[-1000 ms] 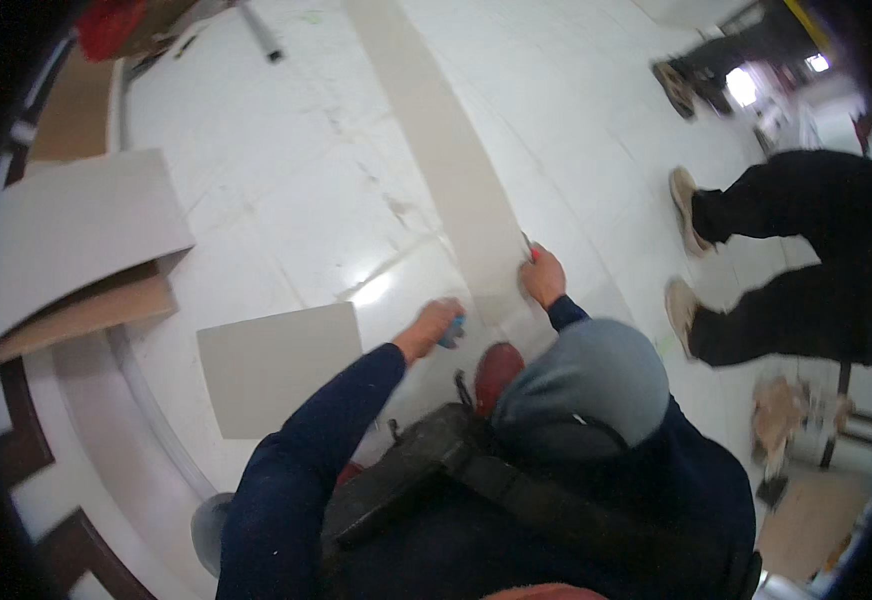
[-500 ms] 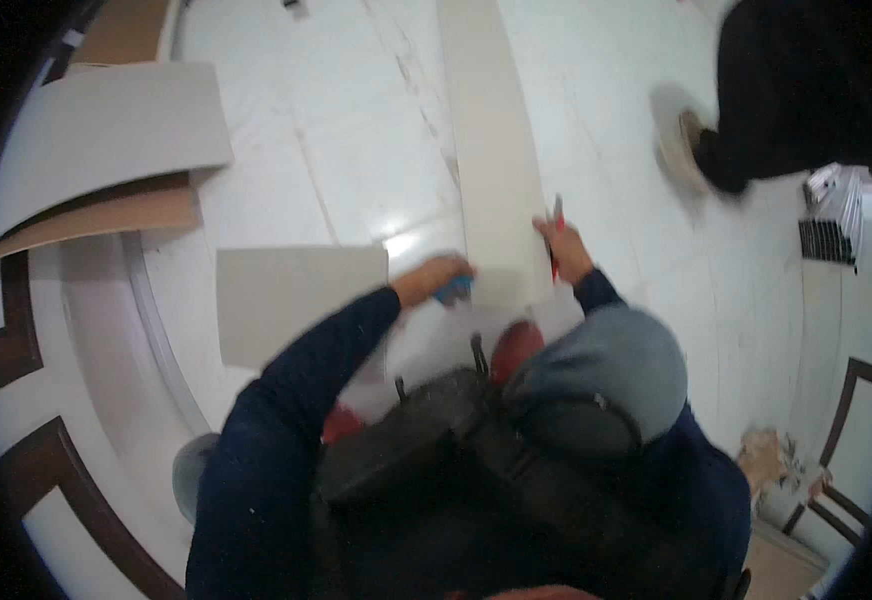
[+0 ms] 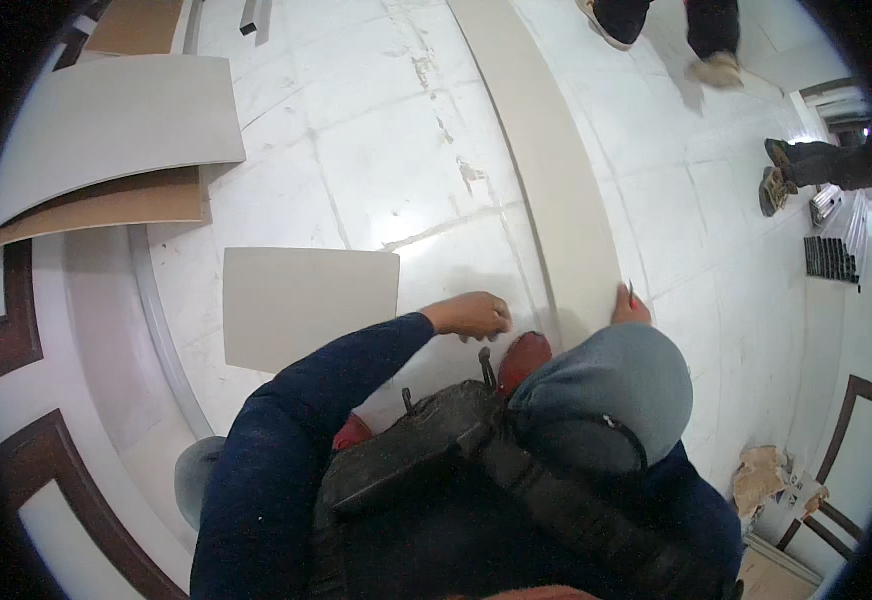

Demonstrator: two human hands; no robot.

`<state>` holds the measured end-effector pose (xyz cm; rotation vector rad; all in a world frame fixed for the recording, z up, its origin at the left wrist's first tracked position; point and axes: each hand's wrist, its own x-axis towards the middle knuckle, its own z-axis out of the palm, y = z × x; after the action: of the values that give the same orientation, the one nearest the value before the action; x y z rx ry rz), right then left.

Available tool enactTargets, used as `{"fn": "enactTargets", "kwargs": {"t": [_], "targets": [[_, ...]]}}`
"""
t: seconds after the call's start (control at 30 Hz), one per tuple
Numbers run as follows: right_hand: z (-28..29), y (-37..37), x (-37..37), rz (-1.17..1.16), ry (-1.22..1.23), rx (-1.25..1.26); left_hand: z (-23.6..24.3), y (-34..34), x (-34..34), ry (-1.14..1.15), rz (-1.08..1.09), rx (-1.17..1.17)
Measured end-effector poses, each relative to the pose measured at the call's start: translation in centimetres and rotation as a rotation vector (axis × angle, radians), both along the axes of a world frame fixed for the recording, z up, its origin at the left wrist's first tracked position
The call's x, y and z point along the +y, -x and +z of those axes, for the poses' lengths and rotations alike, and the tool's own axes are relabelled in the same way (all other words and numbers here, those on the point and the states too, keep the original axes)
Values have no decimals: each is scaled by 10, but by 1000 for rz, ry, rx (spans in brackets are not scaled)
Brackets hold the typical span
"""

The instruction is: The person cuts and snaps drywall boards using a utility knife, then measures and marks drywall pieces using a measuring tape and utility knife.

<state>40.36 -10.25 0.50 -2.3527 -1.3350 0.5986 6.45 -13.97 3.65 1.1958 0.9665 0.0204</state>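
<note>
A long grey-beige board strip lies on the floor ahead of me and runs away to the far edge. At its near right edge is my right hand, closed round a slim red tool with a dark tip, mostly hidden by the fingers; its kind cannot be told. My left hand is held left of the strip's near end, above the tiles and apart from the board. Its fingers are curled in, and whatever they hold, if anything, is hidden. Left of that hand lies a smaller grey rectangular panel.
Large grey and brown panels lean at the left. Metal profiles lie at the back left, with a stack of profiles at the right. Other people's legs are at the far right. Torn cardboard lies at lower right.
My left hand moved right and slightly nearer me; the blue thing in it no longer shows. The right hand moved right and nearer. The strip now slants rightward in view. A person stepped away.
</note>
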Motion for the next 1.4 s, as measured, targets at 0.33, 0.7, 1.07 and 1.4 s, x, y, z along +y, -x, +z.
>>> {"fn": "enactTargets", "kwargs": {"t": [0.33, 0.7, 1.07, 1.4], "targets": [[-14, -132, 32, 326, 86, -170, -17, 94, 40, -45, 226, 260], [-42, 18, 53, 649, -315, -227, 73, 29, 63, -301, -72, 427], [32, 180, -20, 230, 143, 1054, 88, 21, 79, -398, -114, 422], [-43, -93, -32, -475, -79, 575, 7, 169, 143, -709, -192, 631]]}}
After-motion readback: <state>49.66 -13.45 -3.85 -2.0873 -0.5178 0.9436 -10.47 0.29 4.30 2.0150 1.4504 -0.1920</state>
